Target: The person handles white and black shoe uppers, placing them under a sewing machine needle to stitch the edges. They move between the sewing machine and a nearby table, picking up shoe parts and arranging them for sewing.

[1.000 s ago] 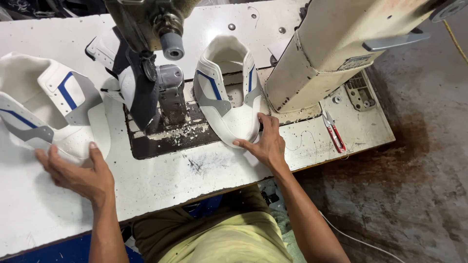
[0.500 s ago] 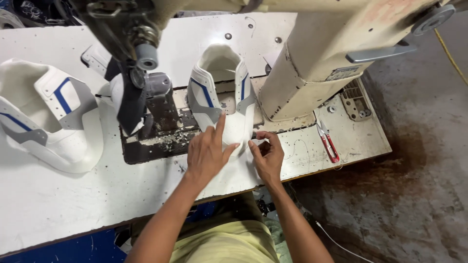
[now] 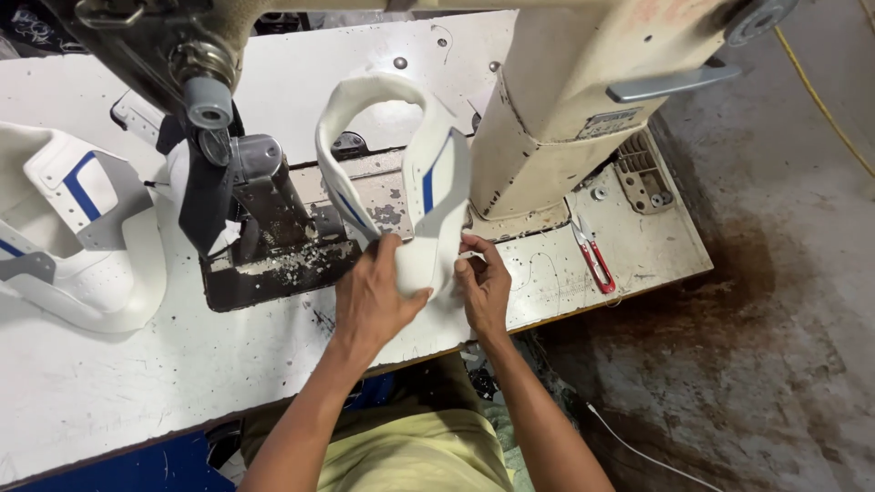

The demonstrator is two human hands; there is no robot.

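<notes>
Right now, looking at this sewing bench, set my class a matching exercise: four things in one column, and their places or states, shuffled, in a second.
Things:
1. shoe upper
2. thread snips
3. second shoe upper
4. machine arm

Places or states:
A. lying flat at the table's right end, red-handled
B. lifted and held by both hands
C. resting at the table's left end
D. cream, standing behind the hands

Pairs: 1-B, 2-A, 3-C, 4-D

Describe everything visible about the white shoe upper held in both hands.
The shoe upper is white, smooth and leather-like, with blue stripes on its sides. It is unfinished and soleless, its open collar forming a raised loop. It stands lifted on edge over the white table, beside the sewing machine. The left hand and right hand pinch its lower end.
</notes>
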